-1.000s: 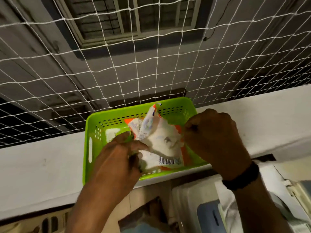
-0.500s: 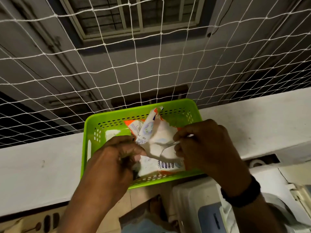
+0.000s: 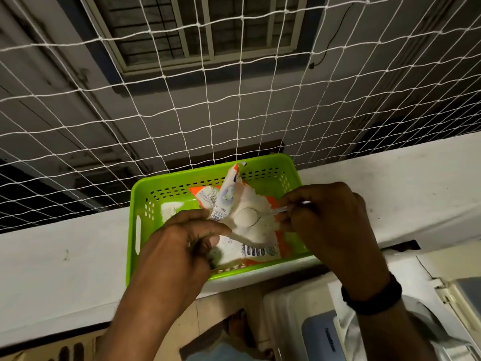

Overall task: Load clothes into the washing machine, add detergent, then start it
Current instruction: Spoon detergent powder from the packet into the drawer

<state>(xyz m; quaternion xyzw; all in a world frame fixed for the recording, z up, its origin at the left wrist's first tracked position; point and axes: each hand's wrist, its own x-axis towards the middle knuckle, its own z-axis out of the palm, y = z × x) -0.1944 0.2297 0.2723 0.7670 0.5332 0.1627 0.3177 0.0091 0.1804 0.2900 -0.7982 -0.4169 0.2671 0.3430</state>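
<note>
A white and orange detergent packet lies open in a green plastic basket on a white ledge. My left hand pinches the packet's left edge. My right hand pinches the handle of a clear plastic spoon, whose bowl sits heaped with white powder over the packet's mouth. The washing machine shows at the bottom right, below the ledge.
White netting hangs right behind the ledge and the basket. A grey building wall with a barred window lies beyond it. A black band circles my right wrist.
My right hand has brought the spoon into the packet and lifted it with a heap of powder. My left hand keeps its hold on the packet's edge.
</note>
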